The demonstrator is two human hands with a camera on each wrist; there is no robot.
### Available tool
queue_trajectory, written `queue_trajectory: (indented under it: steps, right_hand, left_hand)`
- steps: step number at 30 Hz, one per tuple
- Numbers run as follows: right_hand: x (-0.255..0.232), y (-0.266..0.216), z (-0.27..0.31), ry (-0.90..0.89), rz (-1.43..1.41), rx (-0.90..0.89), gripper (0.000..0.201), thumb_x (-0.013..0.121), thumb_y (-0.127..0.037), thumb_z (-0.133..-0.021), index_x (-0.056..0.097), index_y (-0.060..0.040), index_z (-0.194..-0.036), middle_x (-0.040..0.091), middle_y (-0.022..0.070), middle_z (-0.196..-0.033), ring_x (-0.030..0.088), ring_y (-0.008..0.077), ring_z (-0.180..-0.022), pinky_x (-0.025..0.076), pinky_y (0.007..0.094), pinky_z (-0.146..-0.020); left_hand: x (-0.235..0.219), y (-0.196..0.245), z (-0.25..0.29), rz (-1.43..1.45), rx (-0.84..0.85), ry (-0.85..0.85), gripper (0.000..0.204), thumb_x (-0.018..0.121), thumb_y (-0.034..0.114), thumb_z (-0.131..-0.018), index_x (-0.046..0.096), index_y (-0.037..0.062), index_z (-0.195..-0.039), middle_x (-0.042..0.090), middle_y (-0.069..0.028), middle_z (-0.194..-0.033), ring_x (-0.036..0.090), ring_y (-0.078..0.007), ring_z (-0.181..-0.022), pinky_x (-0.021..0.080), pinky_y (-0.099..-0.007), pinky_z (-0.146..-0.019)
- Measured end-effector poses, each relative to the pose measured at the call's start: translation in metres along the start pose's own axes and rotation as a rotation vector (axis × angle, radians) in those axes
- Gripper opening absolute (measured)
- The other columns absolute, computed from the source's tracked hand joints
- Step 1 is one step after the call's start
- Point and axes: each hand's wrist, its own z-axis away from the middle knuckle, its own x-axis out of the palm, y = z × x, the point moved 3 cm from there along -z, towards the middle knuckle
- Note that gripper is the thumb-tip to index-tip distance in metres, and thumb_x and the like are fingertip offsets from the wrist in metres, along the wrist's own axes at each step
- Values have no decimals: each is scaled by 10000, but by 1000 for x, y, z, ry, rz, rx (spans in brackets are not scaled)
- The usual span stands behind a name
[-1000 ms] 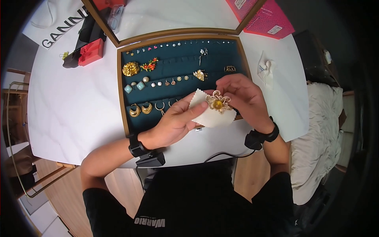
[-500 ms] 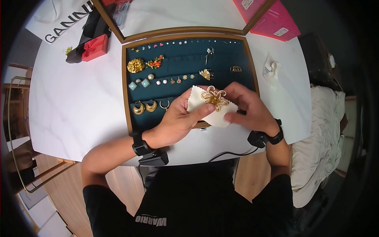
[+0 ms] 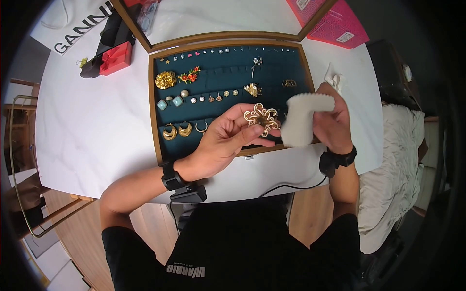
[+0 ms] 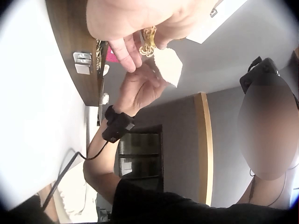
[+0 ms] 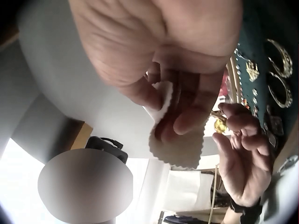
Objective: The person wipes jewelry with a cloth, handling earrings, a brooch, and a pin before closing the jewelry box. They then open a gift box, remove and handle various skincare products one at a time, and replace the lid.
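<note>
Between thumb and fingers, my left hand (image 3: 218, 138) pinches a gold flower-shaped brooch (image 3: 262, 115) with an amber stone at its centre. It is held above the front of a wooden jewellery box (image 3: 153, 106) with dark green lining. To the right, my right hand (image 3: 336, 127) grips a cream cloth (image 3: 298, 121) with zigzag edges, blurred in the head view. In the right wrist view the cloth (image 5: 180, 151) is folded between the fingers, apart from the brooch (image 5: 220, 125). The left wrist view shows the brooch (image 4: 148, 44) edge-on.
The box's glass lid (image 3: 218, 36) stands raised at the back. Rows of earrings, a gold round brooch (image 3: 165, 80) and a red flower brooch (image 3: 189, 75) sit inside. A red gift box (image 3: 116, 58) lies left, a pink box (image 3: 335, 24) back right, and a cable (image 3: 291, 188) crosses the front edge.
The cloth, earlier under the brooch in the left hand, is now in my right hand, which has moved right, away from the brooch. The brooch stays in the left hand.
</note>
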Motion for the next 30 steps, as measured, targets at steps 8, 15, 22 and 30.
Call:
queue_trajectory:
  steps: [8, 15, 22, 30]
  right_hand:
    - [22, 22, 3, -100, 448, -64, 269, 558, 55, -974, 581, 43, -1242, 630, 78, -1116, 611, 132, -1041, 505, 275, -858]
    - [30, 32, -1, -99, 321, 110, 339, 681, -17, -926, 564, 15, -1242, 621, 51, -1115, 613, 87, -1015, 528, 241, -799]
    - [29, 37, 2, -76, 367, 97, 247, 695, -44, -926, 576, -4, -1138, 623, 24, -1057, 606, 52, -920, 511, 225, -749]
    - [36, 40, 0, 0, 284, 149, 178, 686, -64, -935, 562, -15, -1053, 632, 27, -984, 610, 48, -896, 497, 212, -716]
  left_hand:
    - [-3, -4, 3, 16, -70, 82, 321, 606, 51, -1002, 509, 40, -1307, 664, -38, -1204, 638, -73, -1020, 521, -243, -898]
    - [-4, -3, 4, 5, -102, 53, 290, 630, 28, -983, 524, 49, -1252, 664, -15, -1152, 624, -46, -981, 513, -214, -850]
    - [-4, -2, 4, 10, -103, 47, 284, 648, 26, -973, 533, 62, -1229, 667, 5, -1129, 615, -28, -966, 491, -186, -784]
    - [1, -3, 3, -4, -123, 116, 287, 642, 46, -983, 524, 61, -1244, 668, 10, -1131, 601, -16, -930, 459, -179, -718]
